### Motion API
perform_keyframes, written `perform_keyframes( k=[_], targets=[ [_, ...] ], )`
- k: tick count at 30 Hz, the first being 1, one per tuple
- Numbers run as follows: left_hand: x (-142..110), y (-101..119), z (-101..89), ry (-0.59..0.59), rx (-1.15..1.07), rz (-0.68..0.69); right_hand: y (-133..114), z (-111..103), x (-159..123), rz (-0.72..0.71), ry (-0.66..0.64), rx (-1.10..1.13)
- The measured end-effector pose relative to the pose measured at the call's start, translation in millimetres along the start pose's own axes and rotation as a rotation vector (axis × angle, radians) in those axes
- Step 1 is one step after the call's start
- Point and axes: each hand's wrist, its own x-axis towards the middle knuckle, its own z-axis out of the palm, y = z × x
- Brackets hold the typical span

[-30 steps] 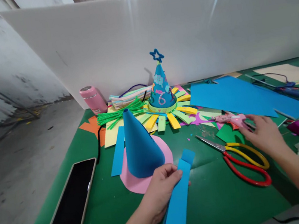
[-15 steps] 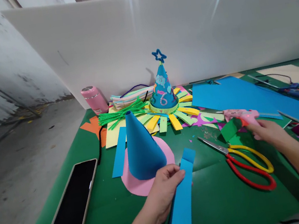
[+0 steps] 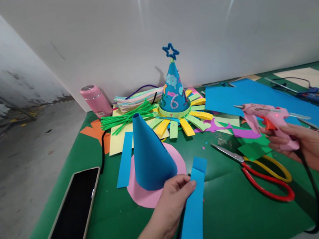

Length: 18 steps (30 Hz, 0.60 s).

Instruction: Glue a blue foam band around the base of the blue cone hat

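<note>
1. The left hand (image 3: 174, 200) has its fingers closed on a blue paper strip (image 3: 194, 215), thumb on top, just below the folded end; the fingers underneath are mostly hidden.
2. The strip runs toward the near edge of the green counter (image 3: 239, 220), to the right of a blue paper cone (image 3: 152, 163) on a pink paper disc (image 3: 177, 155).
3. The right hand (image 3: 307, 146) grips a pink hot glue gun (image 3: 267, 112) by its handle, raised above the counter; whether the red trigger (image 3: 269, 124) is pressed, I cannot tell.
4. The nozzle (image 3: 238, 107) points left and clear of the left hand. A light on the body glows red, so it is best treated as hot.
5. For good control, the strip should be pinched firmly and flat, with the fingertips well back from any spot meant for glue.
6. The black cord (image 3: 314, 192) hangs near the scissors (image 3: 250, 177); swinging the gun wide could snag it on their handles, so a short, slow path seems wiser.
</note>
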Motion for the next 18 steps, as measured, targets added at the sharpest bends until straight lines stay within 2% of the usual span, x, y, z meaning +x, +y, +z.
perform_keyframes(
  k=[2, 7, 13, 18],
  targets=[
    [0, 0, -0.2, -0.007, -0.006, 0.007, 1, 3, 4, 0.026, -0.088, -0.014],
    [0, -1, -1.2, -0.002, -0.013, 0.015, 7, 19, 2, 0.062, -0.216, 0.01],
    [1, -2, -0.8, -0.009, 0.036, 0.042, 19, 47, -23, 0.121, -0.288, 0.137],
    [-1, 5, 7.6, -0.044, 0.206, 0.082, 18, 62, -43, 0.226, -0.383, 0.227]
  ],
)
